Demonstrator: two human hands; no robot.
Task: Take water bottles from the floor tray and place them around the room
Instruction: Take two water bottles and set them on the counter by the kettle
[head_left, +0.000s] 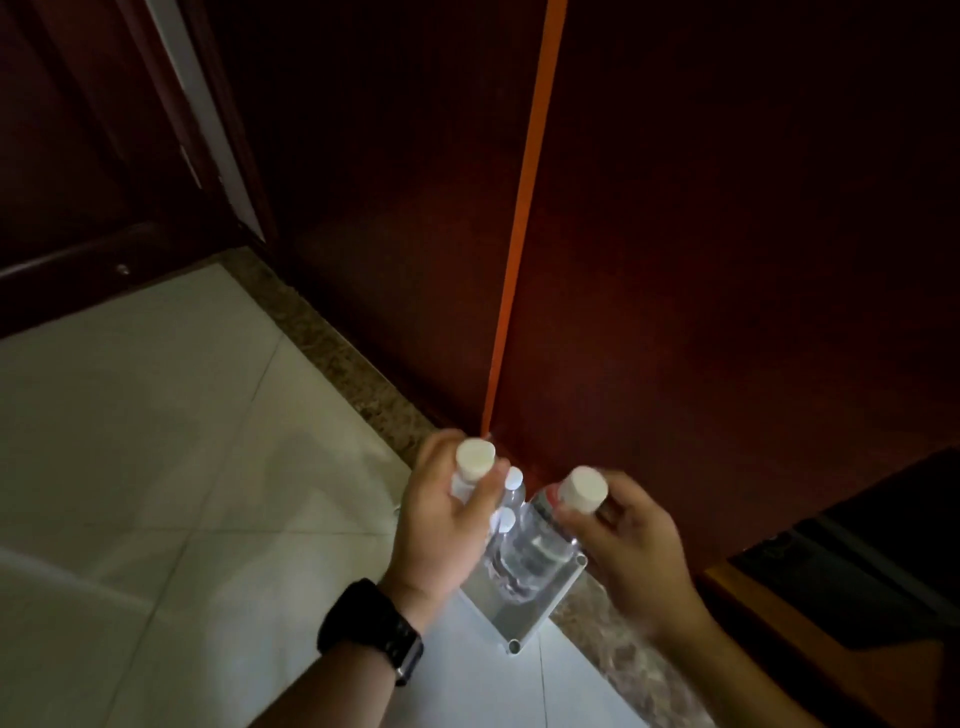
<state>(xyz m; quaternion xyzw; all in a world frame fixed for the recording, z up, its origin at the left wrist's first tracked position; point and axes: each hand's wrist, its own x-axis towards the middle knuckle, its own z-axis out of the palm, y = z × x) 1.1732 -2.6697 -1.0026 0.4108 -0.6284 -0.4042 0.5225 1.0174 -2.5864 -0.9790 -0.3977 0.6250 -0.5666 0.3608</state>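
Nearest the camera, a black wristwatch (376, 630) is worn on the left forearm, low in the frame. Above it, the left hand (441, 525) is seen closed around the neck of a clear water bottle (470, 470), its white cap standing clear above the fingers. Just to the right, between the two hands, more capped bottles (511, 491) are left standing in the floor tray (524, 618), a shallow pale tray set on the tiled floor (156, 441) against the dark wooden cabinet (727, 260). Further right, a second bottle (540, 545) is gripped just below its cap by the right hand (628, 540), with the fingers wrapped round the neck; this bottle is tilted, and its base appears to be over or in the tray, though contact cannot be told.

Both bottles are judged to be at the lifting stage, with placement around the room yet to be done. A slip is the main risk: each bottle is held only by a narrow neck, so a full, heavy body could swing or drop. The tilted right bottle could also be knocked against the standing bottles, toppling them. Dim light may make distances hard to judge.
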